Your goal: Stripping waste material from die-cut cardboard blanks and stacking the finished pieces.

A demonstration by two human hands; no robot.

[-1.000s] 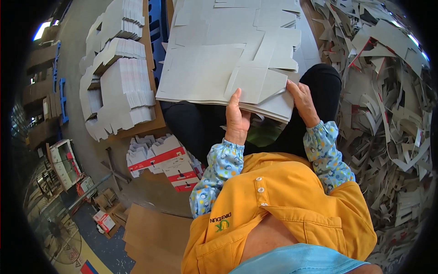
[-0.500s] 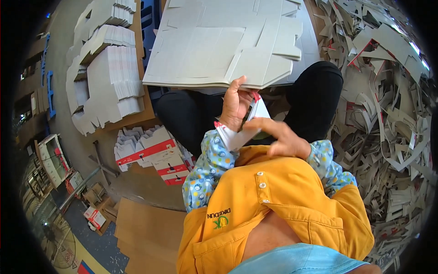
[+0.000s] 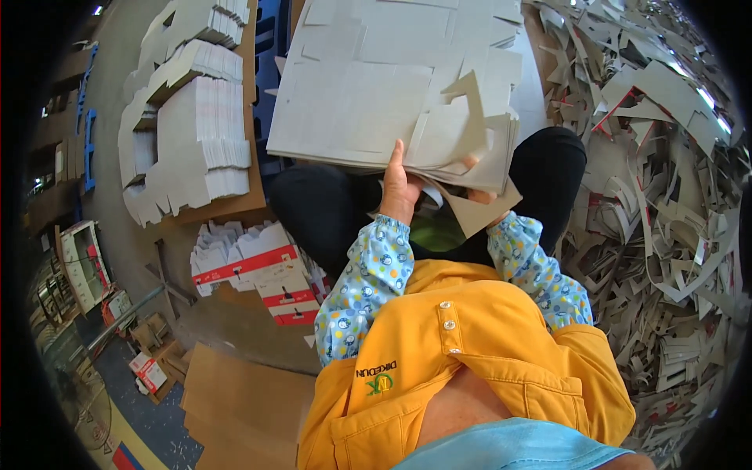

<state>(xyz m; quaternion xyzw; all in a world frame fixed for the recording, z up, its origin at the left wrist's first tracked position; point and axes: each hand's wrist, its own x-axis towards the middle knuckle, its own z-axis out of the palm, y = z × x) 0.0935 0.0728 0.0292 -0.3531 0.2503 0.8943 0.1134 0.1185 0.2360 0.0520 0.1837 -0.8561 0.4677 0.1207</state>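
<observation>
- The person sits with a thick stack of grey die-cut cardboard sheets (image 3: 392, 86) resting across the lap, its near edge just above the knees.
- The left hand (image 3: 401, 188) presses flat against the stack's near edge, fingers straight up along it, steadying it rather than clamped around it.
- The right hand (image 3: 475, 174) is mostly hidden under a loosened flap (image 3: 462, 125); I cannot tell whether it grips anything, though it sits right at the torn corner.
- Judging by the scene, much trimming is already done: a deep heap of offcut strips (image 3: 666, 196) covers the floor at the right, and neat piles of finished blanks (image 3: 196, 133) sit on a board at the left.
- The stack in hand looks barely started; only the near right corner shows pieces lifted away.
- The board is matte, stiff and grey-brown, with notched, angular outlines; the scraps are thin, curled and tangled.
- Red-and-white printed blanks (image 3: 254, 262) lie lower left.
</observation>
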